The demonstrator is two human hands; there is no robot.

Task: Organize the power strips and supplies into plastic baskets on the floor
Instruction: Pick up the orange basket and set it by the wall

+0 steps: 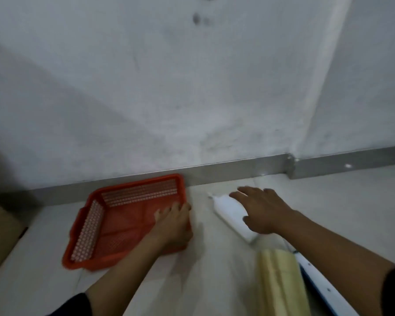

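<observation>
Red basket [105,226] rim gripped by left hand [173,226]; right hand [262,210] spread over white tube [228,210].

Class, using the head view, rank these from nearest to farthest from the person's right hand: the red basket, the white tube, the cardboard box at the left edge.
1. White tube: under the right hand, on the floor.
2. Red basket: to the left, held by the left hand.
3. Cardboard box: far left edge.

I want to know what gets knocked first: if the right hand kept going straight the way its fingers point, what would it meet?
The right hand already hovers over the white tube. Beyond its fingertips lies bare floor, then probably the metal baseboard; depth is unclear.
</observation>
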